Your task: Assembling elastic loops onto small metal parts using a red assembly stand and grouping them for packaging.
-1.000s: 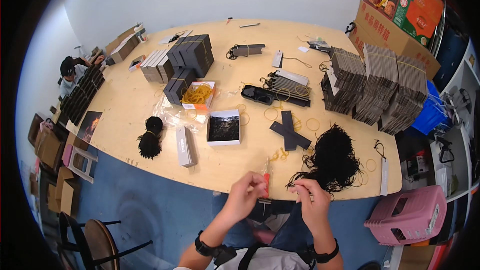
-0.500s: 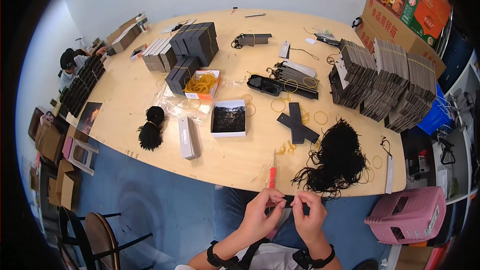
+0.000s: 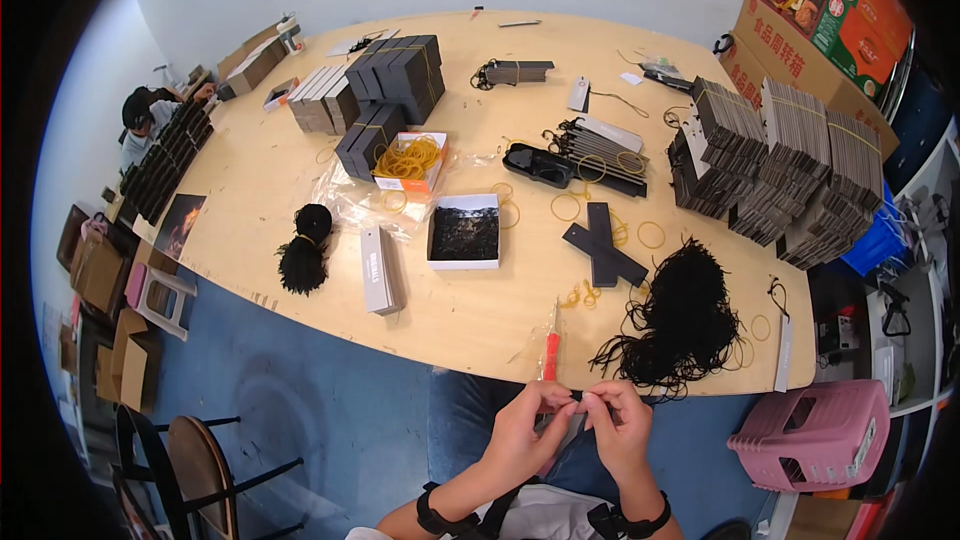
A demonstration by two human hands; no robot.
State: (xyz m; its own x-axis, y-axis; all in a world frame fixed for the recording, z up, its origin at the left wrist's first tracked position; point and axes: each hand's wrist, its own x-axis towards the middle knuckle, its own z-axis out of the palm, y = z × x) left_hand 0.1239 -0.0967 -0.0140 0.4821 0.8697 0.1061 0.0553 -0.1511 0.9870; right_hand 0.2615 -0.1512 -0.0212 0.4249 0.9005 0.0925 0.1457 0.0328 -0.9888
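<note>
Pinching a small dark piece (image 3: 577,395) between them, your left hand (image 3: 525,425) and right hand (image 3: 622,418) meet just on your side of the near edge of the surface (image 3: 460,320). Each grip is closed, thumb and forefinger drawn together on the piece, with the two sets of fingertips side by side. The relation that matters lies here: the piece sits at about one o'clock from the middle of your left hand and at eleven from the middle of your right, so neither hand is clearly nearer. What shows of it bridges the gap crosswise, roughly from nine to three o'clock, but your fingers cover most of it and you cannot tell its full length or true long axis. From that shared pinch, a red-handled tool (image 3: 551,355) lies near at eleven o'clock, its length running almost from six to twelve, nearest your left hand. Loose black cords (image 3: 690,315) spread in a heap at two o'clock, nearest your right. Farther off, crossed dark strips (image 3: 605,250) lie near twelve, a white box (image 3: 464,265) of black bits (image 3: 466,232) stands at eleven, and a narrow grey box (image 3: 382,275) lies toward ten.
</note>
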